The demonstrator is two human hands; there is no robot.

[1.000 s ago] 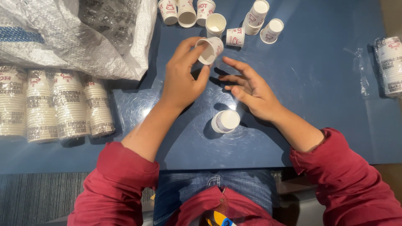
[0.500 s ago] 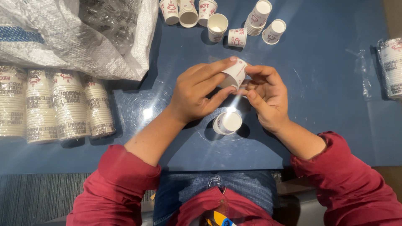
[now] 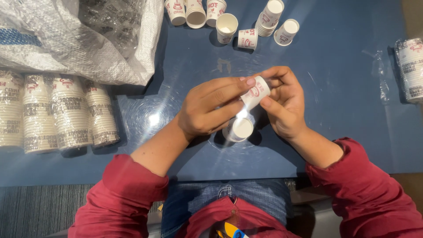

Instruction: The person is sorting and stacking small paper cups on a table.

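Note:
Both hands hold one small white paper cup (image 3: 257, 92) with red print, tilted on its side above the blue table (image 3: 343, 110). My left hand (image 3: 209, 110) grips it from the left with fingers stretched over its top. My right hand (image 3: 284, 101) pinches it from the right and below. Just beneath the hands stands an upside-down stack of white paper cups (image 3: 238, 129) on the table, its white bottom facing up.
Loose cups and short stacks (image 3: 227, 26) stand at the table's far edge. Wrapped sleeves of cups (image 3: 57, 110) lie at the left, one more sleeve (image 3: 412, 70) at the right. A woven white sack (image 3: 79, 39) with clear plastic fills the top left.
My left hand brought a cup from the far group toward me, and my right hand closed onto it; both now hold it over the upside-down stack.

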